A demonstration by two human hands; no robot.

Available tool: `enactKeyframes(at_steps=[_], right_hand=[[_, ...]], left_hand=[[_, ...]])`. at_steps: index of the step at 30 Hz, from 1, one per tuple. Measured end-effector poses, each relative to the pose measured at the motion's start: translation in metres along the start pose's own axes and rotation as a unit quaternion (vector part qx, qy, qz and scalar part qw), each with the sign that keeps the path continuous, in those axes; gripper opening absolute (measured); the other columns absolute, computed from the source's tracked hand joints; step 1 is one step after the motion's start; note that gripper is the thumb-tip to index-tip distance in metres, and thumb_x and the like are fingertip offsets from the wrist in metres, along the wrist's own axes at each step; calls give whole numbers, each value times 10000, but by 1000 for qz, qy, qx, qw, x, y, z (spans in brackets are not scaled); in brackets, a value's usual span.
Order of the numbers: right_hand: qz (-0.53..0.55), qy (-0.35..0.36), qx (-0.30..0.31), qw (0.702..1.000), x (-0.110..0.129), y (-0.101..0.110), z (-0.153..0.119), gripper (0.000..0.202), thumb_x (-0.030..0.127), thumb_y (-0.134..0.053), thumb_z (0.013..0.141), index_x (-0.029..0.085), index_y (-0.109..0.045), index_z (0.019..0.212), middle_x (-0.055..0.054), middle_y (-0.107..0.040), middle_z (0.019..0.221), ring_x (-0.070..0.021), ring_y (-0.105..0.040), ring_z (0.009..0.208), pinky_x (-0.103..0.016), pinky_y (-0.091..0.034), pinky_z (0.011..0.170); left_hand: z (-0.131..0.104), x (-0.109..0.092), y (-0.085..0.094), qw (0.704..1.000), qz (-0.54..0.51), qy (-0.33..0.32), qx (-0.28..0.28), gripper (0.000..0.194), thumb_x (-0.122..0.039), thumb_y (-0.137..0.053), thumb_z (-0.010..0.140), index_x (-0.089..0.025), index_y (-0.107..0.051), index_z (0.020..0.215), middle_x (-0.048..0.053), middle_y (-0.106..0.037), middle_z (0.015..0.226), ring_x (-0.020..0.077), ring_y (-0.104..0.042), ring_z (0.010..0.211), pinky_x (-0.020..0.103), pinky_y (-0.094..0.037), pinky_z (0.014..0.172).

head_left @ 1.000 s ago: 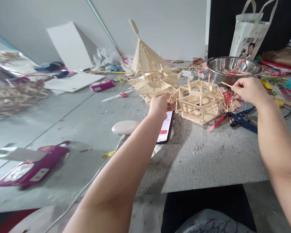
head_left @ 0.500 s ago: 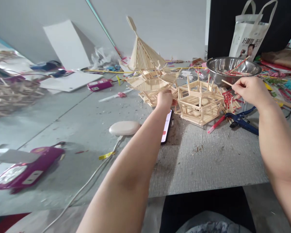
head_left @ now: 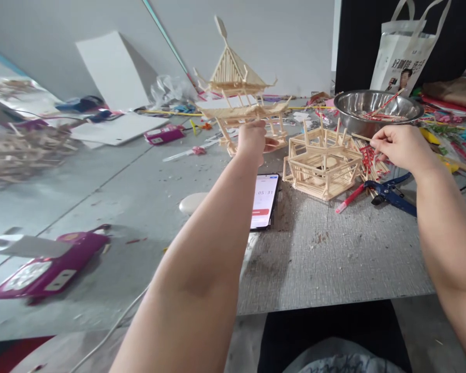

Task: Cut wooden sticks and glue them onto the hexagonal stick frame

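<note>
A pagoda model made of thin wooden sticks stands on the far side of the table, with a pointed roof and flared tiers. My left hand is closed around its lower part, and the fingertips are partly hidden. To the right sits a six-sided stick frame with short uprights on top. My right hand pinches a thin wooden stick, which points left above the frame's far right edge. Beneath that hand lie red-marked sticks.
A phone lies by my left forearm. Blue-handled pliers and a red pen are near the right hand. Behind stand a metal bowl and a paper bag. A purple power strip and white cable lie left.
The pagoda model has turned and come upright from a tilt, moving slightly away from the six-sided frame. My left hand has shifted left with it, and more of the phone shows.
</note>
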State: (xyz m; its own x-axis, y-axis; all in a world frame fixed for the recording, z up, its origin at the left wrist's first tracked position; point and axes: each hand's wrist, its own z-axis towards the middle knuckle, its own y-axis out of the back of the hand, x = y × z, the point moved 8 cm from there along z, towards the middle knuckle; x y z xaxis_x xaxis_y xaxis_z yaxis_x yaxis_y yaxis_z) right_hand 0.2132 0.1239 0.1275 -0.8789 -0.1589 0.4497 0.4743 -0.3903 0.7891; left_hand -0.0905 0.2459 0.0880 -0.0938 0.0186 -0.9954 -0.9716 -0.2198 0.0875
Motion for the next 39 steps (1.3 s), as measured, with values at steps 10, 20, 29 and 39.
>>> enactKeyframes(at_steps=[10, 20, 29, 39], right_hand=[[-7, -5, -12, 1000, 2, 3, -1, 149, 287, -525, 783, 178, -626, 789, -31, -622, 687, -152, -570, 664, -305, -434, 636], [14, -37, -40, 998, -3, 2, 2, 61, 240, -527, 783, 195, -559, 759, -41, -615, 680, -171, -579, 684, -315, -440, 634], [129, -71, -69, 987, -4, 2, 3, 75, 238, -595, 699, 173, -563, 682, -4, -559, 626, -121, -511, 579, -308, -430, 600], [384, -127, -27, 914, -9, -24, 2, 226, 136, -683, 605, 201, -478, 674, 48, -513, 549, -78, -498, 454, -233, -418, 443]], left_hand=[[-1, -21, -31, 998, -3, 4, 63, 269, -167, -561, 679, -174, -573, 948, 55, -578, 759, 187, -648, 628, 295, -530, 555], [-1, -24, -36, 995, -65, 7, 70, 190, -168, -518, 698, -159, -558, 884, 8, -504, 637, 172, -628, 530, 248, -485, 456], [-2, -28, -36, 995, -80, 18, 64, 106, -93, -498, 688, -164, -551, 747, -7, -445, 586, 169, -619, 532, 255, -485, 475], [-12, -5, -29, 996, -76, 15, 38, 157, -104, -504, 662, -140, -570, 799, 15, -517, 598, 162, -603, 503, 247, -474, 451]])
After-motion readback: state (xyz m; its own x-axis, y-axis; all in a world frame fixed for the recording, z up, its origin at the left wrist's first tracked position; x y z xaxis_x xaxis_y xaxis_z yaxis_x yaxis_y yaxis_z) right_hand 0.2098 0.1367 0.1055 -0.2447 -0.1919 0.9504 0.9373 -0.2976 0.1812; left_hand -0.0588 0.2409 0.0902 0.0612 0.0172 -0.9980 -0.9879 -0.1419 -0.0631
